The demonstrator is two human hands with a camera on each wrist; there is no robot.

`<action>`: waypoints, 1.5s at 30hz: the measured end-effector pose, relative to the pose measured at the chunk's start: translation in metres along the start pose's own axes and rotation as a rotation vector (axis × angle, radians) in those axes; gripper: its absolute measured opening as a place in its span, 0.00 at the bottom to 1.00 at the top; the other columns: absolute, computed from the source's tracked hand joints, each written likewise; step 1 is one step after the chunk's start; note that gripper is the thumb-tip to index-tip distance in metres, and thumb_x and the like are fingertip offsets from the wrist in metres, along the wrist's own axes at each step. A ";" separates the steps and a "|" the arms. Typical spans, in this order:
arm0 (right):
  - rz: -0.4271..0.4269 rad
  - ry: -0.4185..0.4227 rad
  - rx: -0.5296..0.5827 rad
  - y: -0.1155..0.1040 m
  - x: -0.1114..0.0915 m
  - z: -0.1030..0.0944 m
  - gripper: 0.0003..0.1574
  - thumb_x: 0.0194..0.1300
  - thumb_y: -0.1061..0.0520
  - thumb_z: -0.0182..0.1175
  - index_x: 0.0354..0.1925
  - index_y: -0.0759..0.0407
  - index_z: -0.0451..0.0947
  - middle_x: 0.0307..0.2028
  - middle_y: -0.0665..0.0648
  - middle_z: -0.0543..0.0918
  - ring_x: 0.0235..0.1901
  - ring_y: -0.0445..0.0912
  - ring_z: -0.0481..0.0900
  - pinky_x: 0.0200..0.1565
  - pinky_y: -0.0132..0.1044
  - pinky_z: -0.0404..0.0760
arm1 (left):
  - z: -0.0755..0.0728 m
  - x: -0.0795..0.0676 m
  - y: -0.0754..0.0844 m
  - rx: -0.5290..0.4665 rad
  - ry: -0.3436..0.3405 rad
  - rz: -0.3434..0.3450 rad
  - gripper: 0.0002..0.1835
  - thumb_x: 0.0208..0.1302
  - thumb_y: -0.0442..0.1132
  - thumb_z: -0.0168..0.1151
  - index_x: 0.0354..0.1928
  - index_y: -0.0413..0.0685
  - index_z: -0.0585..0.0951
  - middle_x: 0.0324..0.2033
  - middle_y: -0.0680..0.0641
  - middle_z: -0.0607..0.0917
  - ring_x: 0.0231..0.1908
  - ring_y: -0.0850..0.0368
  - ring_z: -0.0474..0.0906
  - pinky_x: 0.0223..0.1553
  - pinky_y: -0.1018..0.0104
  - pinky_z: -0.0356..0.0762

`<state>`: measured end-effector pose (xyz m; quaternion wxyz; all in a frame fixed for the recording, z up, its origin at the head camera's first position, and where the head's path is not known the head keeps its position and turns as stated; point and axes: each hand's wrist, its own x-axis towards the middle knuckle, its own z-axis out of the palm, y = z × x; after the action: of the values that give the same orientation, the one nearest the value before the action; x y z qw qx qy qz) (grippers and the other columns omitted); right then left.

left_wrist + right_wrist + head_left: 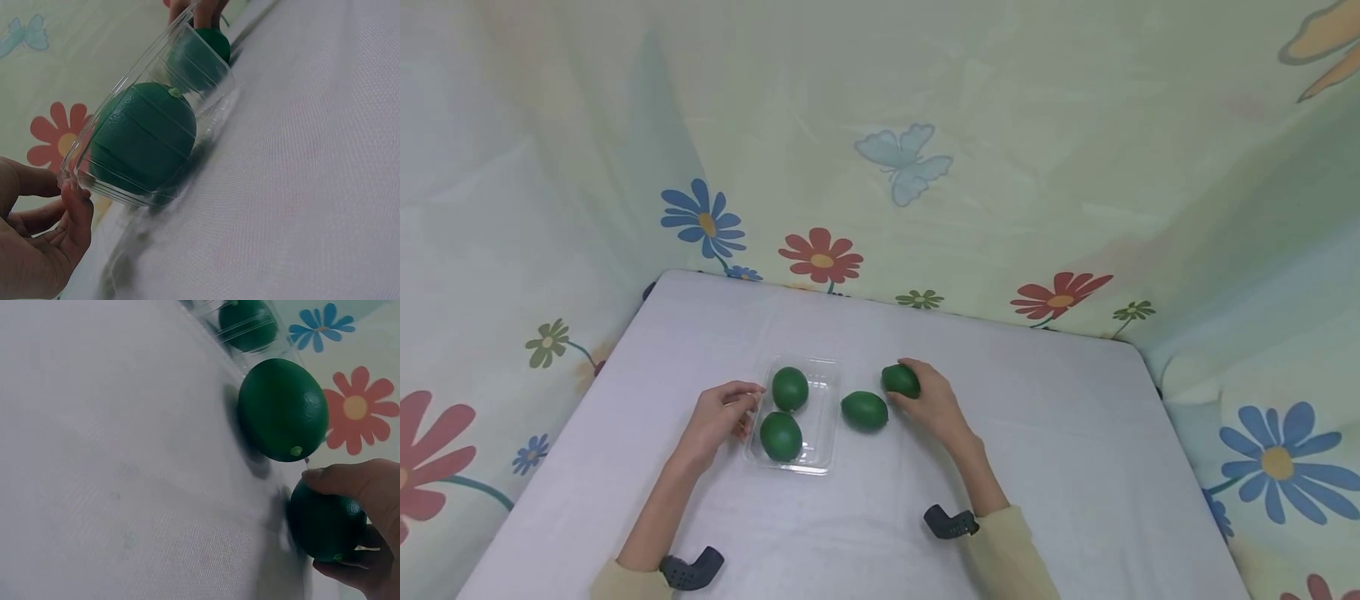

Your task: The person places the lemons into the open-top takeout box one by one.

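Observation:
A clear plastic container (822,421) stands on the table with two dark green limes, a far one (790,389) and a near one (781,437), along its left side. My left hand (718,417) pinches the container's left rim between thumb and fingers, as the left wrist view shows up close. Right of the container, a third lime (864,412) lies loose on the cloth. Just beyond it, my right hand (936,404) grips a fourth lime (325,522), thumb on one side and fingers round the other. That lime is close over the cloth.
A white cloth covers the table (1075,467). Behind and at both sides hangs a curtain (1015,167) printed with flowers and butterflies. Black wrist mounts, a left one (692,569) and a right one (951,522), sit on the forearms near the sleeves.

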<state>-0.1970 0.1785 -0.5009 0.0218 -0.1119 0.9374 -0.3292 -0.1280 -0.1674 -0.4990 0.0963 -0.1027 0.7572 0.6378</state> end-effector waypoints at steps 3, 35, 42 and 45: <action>-0.038 -0.002 -0.091 -0.003 0.001 0.000 0.40 0.63 0.53 0.73 0.69 0.60 0.71 0.63 0.67 0.79 0.61 0.62 0.78 0.59 0.59 0.79 | 0.001 0.001 0.000 -0.002 0.000 0.002 0.19 0.74 0.37 0.56 0.61 0.32 0.77 0.38 0.40 0.83 0.23 0.61 0.75 0.24 0.70 0.78; -0.446 -0.028 -0.103 -0.104 0.022 0.040 0.39 0.65 0.51 0.73 0.70 0.54 0.71 0.63 0.60 0.78 0.60 0.53 0.80 0.59 0.46 0.84 | -0.001 0.004 -0.004 -0.017 0.003 -0.015 0.18 0.75 0.37 0.56 0.61 0.33 0.78 0.36 0.42 0.83 0.23 0.59 0.74 0.24 0.70 0.78; -0.523 0.079 -0.126 -0.098 0.026 0.059 0.39 0.62 0.53 0.75 0.67 0.58 0.73 0.60 0.60 0.80 0.59 0.53 0.79 0.59 0.43 0.83 | -0.004 0.005 -0.005 -0.017 0.007 -0.006 0.18 0.75 0.37 0.56 0.60 0.33 0.78 0.35 0.43 0.83 0.23 0.59 0.74 0.24 0.70 0.78; -0.510 0.086 -0.119 -0.095 0.027 0.061 0.39 0.61 0.53 0.76 0.67 0.58 0.74 0.60 0.60 0.80 0.59 0.53 0.79 0.59 0.45 0.83 | -0.003 0.005 -0.005 -0.016 0.005 0.001 0.18 0.74 0.36 0.56 0.60 0.33 0.78 0.36 0.42 0.83 0.23 0.60 0.74 0.24 0.70 0.78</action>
<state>-0.1973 0.0632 -0.4887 -0.1085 -0.3315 0.8966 -0.2728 -0.1316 -0.1715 -0.5043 0.0933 -0.1045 0.7526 0.6435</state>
